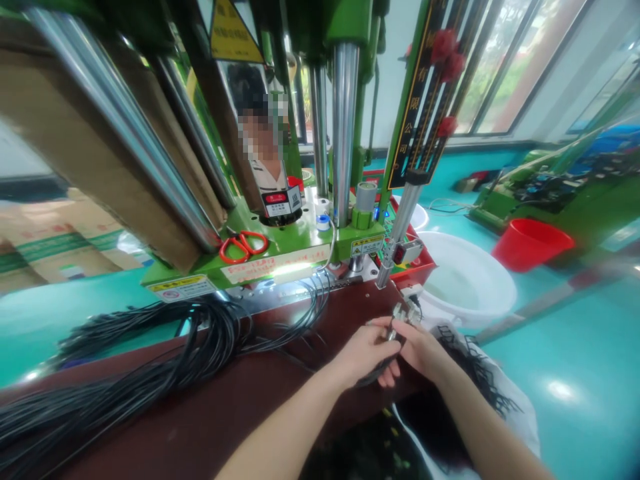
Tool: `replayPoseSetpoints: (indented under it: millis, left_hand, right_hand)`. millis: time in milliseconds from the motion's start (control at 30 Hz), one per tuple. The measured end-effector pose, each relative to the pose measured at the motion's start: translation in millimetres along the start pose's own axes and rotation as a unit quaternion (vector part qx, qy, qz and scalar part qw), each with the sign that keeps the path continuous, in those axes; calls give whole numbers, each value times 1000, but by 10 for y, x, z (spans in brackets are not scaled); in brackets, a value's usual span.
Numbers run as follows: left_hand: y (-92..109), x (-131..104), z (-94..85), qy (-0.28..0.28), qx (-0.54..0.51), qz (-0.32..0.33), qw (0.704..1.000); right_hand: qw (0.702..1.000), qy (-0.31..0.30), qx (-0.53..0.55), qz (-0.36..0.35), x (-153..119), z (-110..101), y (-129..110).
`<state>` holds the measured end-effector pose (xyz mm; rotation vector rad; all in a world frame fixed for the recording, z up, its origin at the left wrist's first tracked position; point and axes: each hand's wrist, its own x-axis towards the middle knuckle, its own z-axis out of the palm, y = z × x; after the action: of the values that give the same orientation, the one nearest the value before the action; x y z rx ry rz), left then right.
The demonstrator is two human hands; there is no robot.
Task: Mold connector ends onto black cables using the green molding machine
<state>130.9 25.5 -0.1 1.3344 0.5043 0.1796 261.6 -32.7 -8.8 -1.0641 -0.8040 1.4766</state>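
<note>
My left hand (367, 353) and my right hand (423, 348) meet over the right end of the dark red-brown table. Black cables (375, 373) run under and through the fingers of my left hand, which is closed on them. Small silvery and pale pieces (404, 315) stick up between both hands, and they look like cable ends. My right hand's fingers are closed at these pieces; their exact kind is too small and blurred to tell. A large bundle of black cables (200, 350) lies across the table on my left.
A green press machine (280, 257) with steel columns stands behind the table (200, 427). Orange-handled scissors (244, 247) lie on its base. On the right are a white basin (465, 273), a red bucket (533, 243) and a white sack (520, 400) with black parts. A person is partly visible beyond.
</note>
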Motion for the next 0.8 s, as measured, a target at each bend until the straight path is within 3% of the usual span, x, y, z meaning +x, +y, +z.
replayPoseSetpoints:
  millis: [100, 167, 267, 333, 400, 500, 600, 700, 800]
  left_hand:
    - [-3, -20, 28, 143, 157, 70, 975]
    - [4, -39, 47, 218, 331, 124, 910]
    - [4, -63, 94, 230, 545, 135, 795]
    - [10, -84, 128, 212, 618, 123, 747]
    - [50, -113, 144, 206, 650, 121, 722]
    - [216, -156, 113, 227, 645, 142, 716]
    - [465, -143, 62, 249, 580, 178, 755]
    - [663, -35, 78, 232, 511, 219, 798]
    - [736, 106, 180, 203, 506, 217, 810]
  right_hand:
    - [996, 26, 79, -26, 57, 61, -14]
    - [991, 58, 102, -56, 82, 97, -27]
    - [988, 70, 115, -72, 90, 132, -17]
    - [987, 78, 126, -68, 81, 140, 4]
    - [984, 93, 141, -60, 66, 139, 26]
    - [978, 125, 156, -54, 42, 135, 55]
    - [972, 164, 146, -81, 10, 158, 78]
    - [964, 196, 139, -110, -44, 203, 75]
    - [954, 234, 127, -138, -117, 218, 43]
